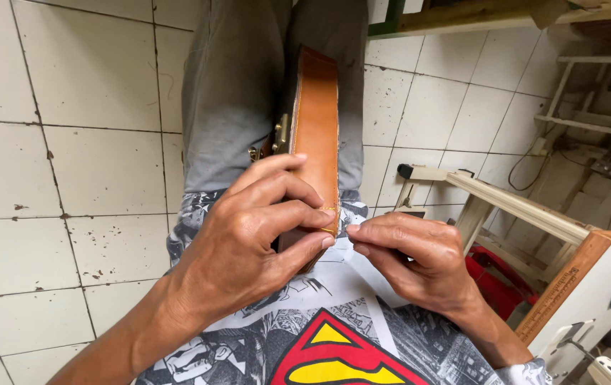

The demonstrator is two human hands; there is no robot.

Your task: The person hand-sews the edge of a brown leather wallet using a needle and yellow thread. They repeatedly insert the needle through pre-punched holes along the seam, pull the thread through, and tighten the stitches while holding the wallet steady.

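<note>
Gripping entry: left hand (248,235), fingers curled and pressed around the near end of a tan leather piece (317,128), thumb side hidden behind it.

Leather piece: long, narrow, stitched along its edge, standing on edge over the person's lap and running away from the camera between the grey-trousered legs (234,93); brass fittings (279,135) show on its left face.

Right hand (412,257): fingertips drawn together in a pinch just beside the near right corner of the leather (what they pinch is too small to tell).

Surroundings: printed shirt (334,342) at the bottom edge; white tiled floor (70,142), stained; pale wooden frame (512,203) to the right; red object (494,278) beneath it; white machine housing with wooden trim (591,285) at lower right.
</note>
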